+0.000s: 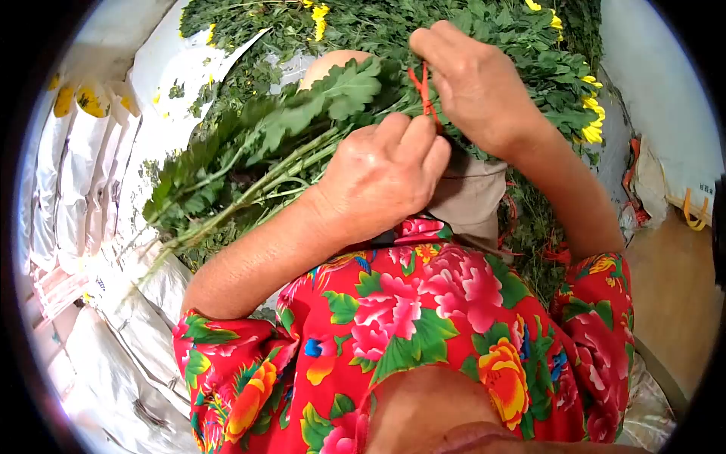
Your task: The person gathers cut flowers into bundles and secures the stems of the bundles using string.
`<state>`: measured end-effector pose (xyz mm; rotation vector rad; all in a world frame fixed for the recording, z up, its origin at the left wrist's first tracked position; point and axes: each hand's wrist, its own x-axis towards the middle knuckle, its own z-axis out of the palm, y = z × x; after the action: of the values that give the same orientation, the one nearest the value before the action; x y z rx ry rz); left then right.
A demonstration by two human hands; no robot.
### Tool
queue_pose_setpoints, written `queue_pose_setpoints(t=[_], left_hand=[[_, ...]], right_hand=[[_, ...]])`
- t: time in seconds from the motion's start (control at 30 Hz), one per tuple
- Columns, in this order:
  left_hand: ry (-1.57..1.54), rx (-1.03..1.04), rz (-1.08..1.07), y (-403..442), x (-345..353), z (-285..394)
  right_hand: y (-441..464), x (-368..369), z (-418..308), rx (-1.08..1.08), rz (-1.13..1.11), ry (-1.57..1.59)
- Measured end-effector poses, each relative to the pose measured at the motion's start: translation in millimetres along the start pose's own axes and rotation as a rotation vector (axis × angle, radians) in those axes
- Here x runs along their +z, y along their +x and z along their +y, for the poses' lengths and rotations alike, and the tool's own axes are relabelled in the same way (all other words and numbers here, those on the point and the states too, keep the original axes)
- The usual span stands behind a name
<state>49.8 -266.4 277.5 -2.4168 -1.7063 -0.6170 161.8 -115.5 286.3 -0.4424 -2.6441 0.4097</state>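
Observation:
A bunch of leafy green stems (261,185) lies across the lap, with a red tie (425,92) around or against it at the middle. My left hand (386,168) is closed at the lower end of the tie, knuckles up, pressed against the stems. Just above and to the right, my right hand (473,79) is closed in a pinch at the tie's upper end. The fingertips of both hands are mostly hidden. Yellow flowers (592,121) show at the right end of the leaves.
More cut greenery (423,19) covers the far area. Flower bundles in white wrapping (79,174) stand at the left, above long pale packages (121,371). On the right are a bag with a yellow handle (692,212) and brown flooring (665,280). Red ties (558,253) hang beside the lap.

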Motion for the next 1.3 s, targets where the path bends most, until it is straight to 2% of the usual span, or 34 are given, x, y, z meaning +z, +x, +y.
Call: queue_pose_setpoints(t=[0.07,0.17,0.23,0.33,0.37,0.43,0.5,0.57,0.63,0.7,0.77,0.83,0.87,0.9,1.0,1.03,1.07,1.1,1.2,1.23,1.27,1.3], left_hand=[[-0.033,0.002,-0.002,-3,1,-2],[-0.095,0.005,0.031,0,-10,-11],[-0.038,-0.074,0.05,8,-31,-7],[0.019,-0.28,-0.111,1,-47,-8],[0.078,-0.336,-0.169,-6,-45,-8],[0.171,-0.439,-0.225,-19,-32,-6],[0.11,-0.474,-0.192,-25,-16,-13],[0.132,-0.373,-0.119,-20,-18,-20],[0.031,-0.398,-0.094,-11,-26,-25],[-0.135,-0.428,-0.105,0,-42,-33],[-0.398,-0.512,-0.167,29,-62,-15],[-0.575,-0.402,-0.18,47,-69,-12],[-0.651,-0.359,-0.18,60,-72,-2],[-0.725,-0.398,-0.165,71,-74,10],[-0.662,-0.067,-0.134,117,-79,42],[-0.674,-0.03,-0.198,131,-79,44],[-0.554,0.225,-0.074,144,-78,51],[-0.425,0.471,0.059,156,-79,57],[-0.306,0.582,0.239,168,-92,60],[-0.283,0.58,0.289,170,-89,47],[-0.243,0.536,0.294,175,-81,25],[-0.202,0.488,0.299,177,-71,2]], right_hand=[[-1,2,-5,0.014,-0.023,-0.059],[-4,5,3,0.0,0.071,-0.054],[-9,3,11,0.02,0.166,0.033],[-32,-11,-6,0.073,0.387,0.289],[-42,-13,-16,0.053,0.468,0.273],[-76,-16,-36,0.055,0.444,0.378],[-107,2,-47,0.169,0.151,0.629],[-127,26,-49,0.441,-0.235,1.034],[-131,39,-49,0.307,-0.245,0.864],[-122,59,-58,0.383,0.021,1.312],[-104,59,-44,0.267,0.06,1.199],[-98,50,-34,0.548,-0.136,1.153],[-98,38,-30,0.565,-0.11,1.127],[-97,22,-29,0.551,0.098,1.277],[-91,-44,-39,0.414,0.773,1.627],[-91,-67,-42,0.3,1.013,1.593],[-91,-91,-46,0.172,1.236,1.527],[-105,-122,-43,0.003,1.44,1.313],[-190,-205,-28,0.674,1.508,1.051],[-217,-226,-43,0.764,1.632,0.885],[-241,-247,-19,0.589,1.833,0.779],[-269,-265,-61,0.779,1.44,0.748]])
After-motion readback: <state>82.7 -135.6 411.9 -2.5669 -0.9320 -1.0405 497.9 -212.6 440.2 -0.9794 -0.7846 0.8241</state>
